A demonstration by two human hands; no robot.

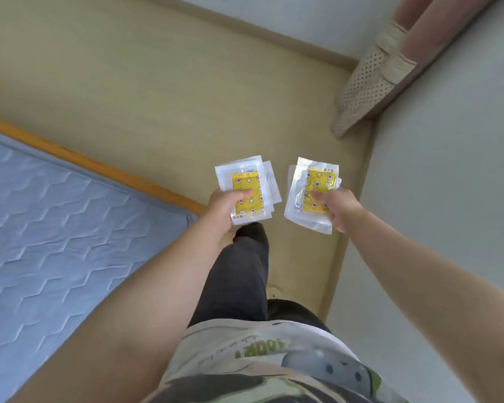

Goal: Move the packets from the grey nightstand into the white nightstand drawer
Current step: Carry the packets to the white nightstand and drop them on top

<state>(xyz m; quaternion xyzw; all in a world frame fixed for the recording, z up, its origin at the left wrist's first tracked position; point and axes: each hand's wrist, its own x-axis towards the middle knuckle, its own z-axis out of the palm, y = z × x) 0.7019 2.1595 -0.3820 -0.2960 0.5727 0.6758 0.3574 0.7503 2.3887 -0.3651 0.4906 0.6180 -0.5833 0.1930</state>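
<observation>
Left stack of packets: just left of the middle of the frame. Several clear-edged sachets, slightly fanned, the top one showing a yellow panel printed with stars and flowers. Held in the air above the floor.
Right stack of packets: just right of the middle, level with the left stack, near it but apart. Same yellow-panelled sachets, tilted a little to the right, likewise held clear of the floor.
Left hand: gripping the left stack of packets at its lower left corner, thumb pressed across the yellow panel, fingers hidden underneath.
Right hand: gripping the right stack of packets at its lower right edge, thumb on the yellow panel, fingers hidden underneath.
Floor: pale beige, filling the upper and middle frame.
Mattress: blue and quilted, left side of the frame, bordered by a wooden bed edge.
Wall: grey, right side of the frame.
Curtain: upper right corner, lower end near the floor.
Legs: in dark trousers, lower centre, below a printed T-shirt.
</observation>
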